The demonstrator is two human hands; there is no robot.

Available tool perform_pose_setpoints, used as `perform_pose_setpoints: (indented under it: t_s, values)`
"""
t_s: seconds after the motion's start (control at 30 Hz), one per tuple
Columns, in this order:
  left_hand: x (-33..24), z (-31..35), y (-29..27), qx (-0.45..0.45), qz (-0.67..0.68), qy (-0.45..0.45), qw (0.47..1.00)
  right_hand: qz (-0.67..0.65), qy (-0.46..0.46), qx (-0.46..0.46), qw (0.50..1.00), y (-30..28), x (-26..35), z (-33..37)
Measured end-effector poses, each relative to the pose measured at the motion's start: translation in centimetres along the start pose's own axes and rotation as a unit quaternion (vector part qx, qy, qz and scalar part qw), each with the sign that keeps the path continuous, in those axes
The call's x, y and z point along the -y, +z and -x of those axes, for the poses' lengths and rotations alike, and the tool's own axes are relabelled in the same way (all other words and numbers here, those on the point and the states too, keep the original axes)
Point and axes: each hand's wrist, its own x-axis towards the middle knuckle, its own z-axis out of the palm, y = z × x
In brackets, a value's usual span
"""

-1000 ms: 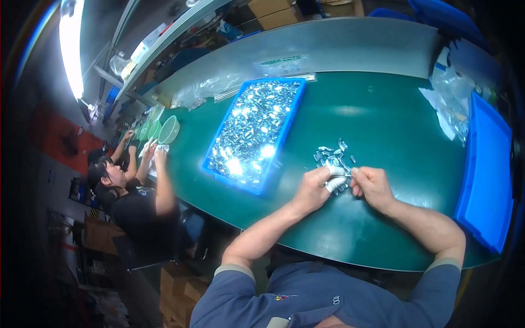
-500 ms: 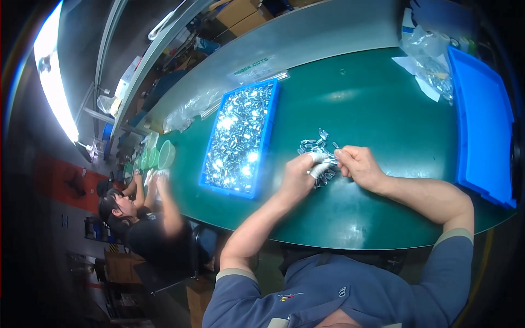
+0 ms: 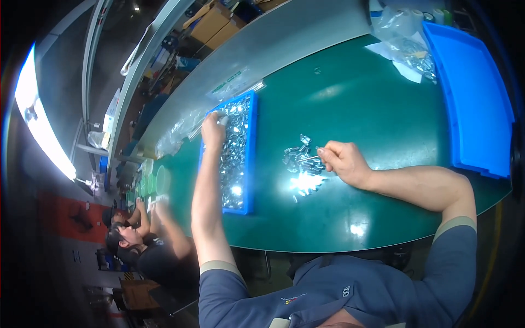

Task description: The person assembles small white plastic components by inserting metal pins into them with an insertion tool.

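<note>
My left hand (image 3: 213,132), with white covers on some fingertips, reaches over the far part of a blue tray (image 3: 252,147) filled with small shiny metal parts (image 3: 234,164). Its fingers are too small and partly hidden to show whether they grip anything. My right hand (image 3: 345,164) is closed, thumb against fingers, on a thin metal rod (image 3: 310,158) that points left. Beneath the rod's tip lies a loose pile of small metal parts (image 3: 301,156) on the green table (image 3: 377,126). Glare whitens the near side of that pile.
To the right stands a big blue tray (image 3: 473,104). Clear plastic bags (image 3: 413,52) with metal parts and white paper lie at the back right. A grey panel (image 3: 306,38) edges the table's back. At left, a co-worker (image 3: 158,246) sits beside green bowls (image 3: 162,180).
My left hand has left the small pile and moved left and away, over the parts in the tray. My right hand stays near the pile, the rod now plainly visible. The whole view has shifted slightly.
</note>
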Motion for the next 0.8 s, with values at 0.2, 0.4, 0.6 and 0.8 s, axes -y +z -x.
perform_pose_setpoints:
  t_s: [0.2, 0.4, 0.6, 0.8]
  values:
    - [-0.8, -0.5, 0.9, 0.014, -0.116, 0.024, 0.993, -0.063, 0.03, -0.053, 0.996, -0.5, -0.2, -0.5]
    - [-13.9, 4.5, 2.2, 0.182, 0.119, 0.246, 0.945, -0.122, 0.058, -0.094, 0.986, -1.1, -0.1, -1.3]
    - [-16.7, 6.2, 2.7, 0.24, 0.091, 0.286, 0.923, -0.135, 0.051, -0.081, 0.986, -0.7, -0.3, -1.2]
    - [-15.9, 7.8, 1.5, 0.218, 0.183, 0.202, 0.937, -0.135, 0.03, -0.076, 0.988, -0.4, -0.6, -0.9]
